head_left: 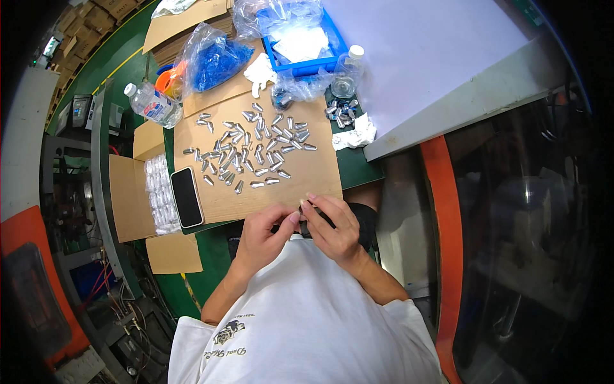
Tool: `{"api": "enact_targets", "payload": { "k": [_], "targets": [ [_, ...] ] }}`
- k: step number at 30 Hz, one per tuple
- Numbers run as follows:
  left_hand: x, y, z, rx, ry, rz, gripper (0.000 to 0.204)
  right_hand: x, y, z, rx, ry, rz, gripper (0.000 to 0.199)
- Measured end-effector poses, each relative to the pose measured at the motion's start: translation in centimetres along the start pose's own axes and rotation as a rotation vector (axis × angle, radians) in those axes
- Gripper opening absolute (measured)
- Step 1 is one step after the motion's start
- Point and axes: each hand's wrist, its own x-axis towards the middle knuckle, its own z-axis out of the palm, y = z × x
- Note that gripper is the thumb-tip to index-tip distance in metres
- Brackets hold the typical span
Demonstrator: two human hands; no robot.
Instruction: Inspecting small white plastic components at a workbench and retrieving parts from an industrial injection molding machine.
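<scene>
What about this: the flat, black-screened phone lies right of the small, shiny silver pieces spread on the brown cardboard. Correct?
Wrong side: the head view shows the black-screened phone left of the small, shiny silver pieces, which are spread on the brown cardboard.

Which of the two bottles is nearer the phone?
The left bottle, above the phone in view; the right bottle is across the cardboard, beside the blue tray.

Green table [360, 165], brown cardboard sheet [224, 205] on top, scattered silver pieces [238, 187], phone [187, 197] at left edge
</scene>
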Motion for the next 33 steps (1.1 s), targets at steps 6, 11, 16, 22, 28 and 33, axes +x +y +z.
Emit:
{"api": "enact_targets", "payload": {
  "k": [6,11,16,22,28,33],
  "targets": [
    [0.2,-1.1,0.4,-0.003,0.084,-0.009,0.009,-0.3,0.2,0.5,-0.019,-0.008,-0.018,0.038],
    [0.3,-2.2,0.5,-0.106,0.164,-0.009,0.005,-0.4,-1.0,1.4,0.15,-0.011,0.139,0.037],
    [0.2,-2.6,0.3,-0.202,0.167,0.008,0.005,-0.9,-1.7,1.6,0.4,-0.009,0.353,0.036],
    [0.3,-2.1,-0.6,-0.263,0.017,-0.041,0.004,-0.3,-0.2,0.4,0.848,-0.167,0.633,0.032],
    [0.3,-1.6,-0.7,-0.254,-0.042,-0.084,0.008,0.3,0.8,-0.3,0.726,-0.246,0.496,0.028],
    [0.4,-1.6,-0.7,-0.261,-0.05,-0.144,0.012,0.1,1.0,-0.1,0.624,-0.168,0.402,0.029]
  ]
}}
